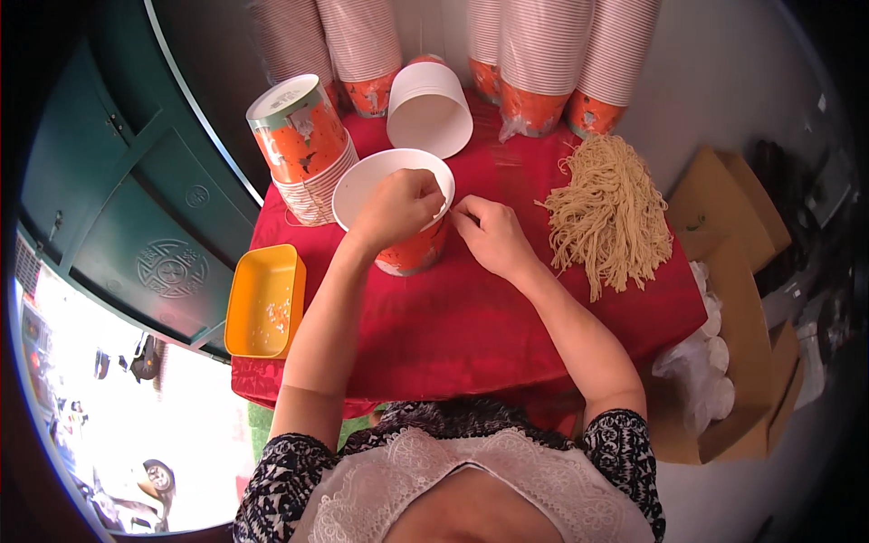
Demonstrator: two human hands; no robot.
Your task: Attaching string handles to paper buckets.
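Note:
A white-lined paper bucket (pixel 412 258) with an orange printed outside stands upright on the red-covered table. My left hand (pixel 396 206) is over its mouth, fingers curled closed at the right part of the rim; what they pinch is hidden. Just outside that same rim, my right hand (pixel 491 237) has its thumb and fingertips pressed together, and anything between them is too small to make out. To the right lies a loose heap of thin beige cords (pixel 608 217).
Behind the bucket, another paper bucket (pixel 430 118) lies with its mouth toward me. An upside-down bucket stack (pixel 303 154) stands left of it, above a yellow plastic tub (pixel 265 299) holding small bits. Tall nested stacks (pixel 543 54) line the back. A cardboard box (pixel 742 335) sits right of the table.

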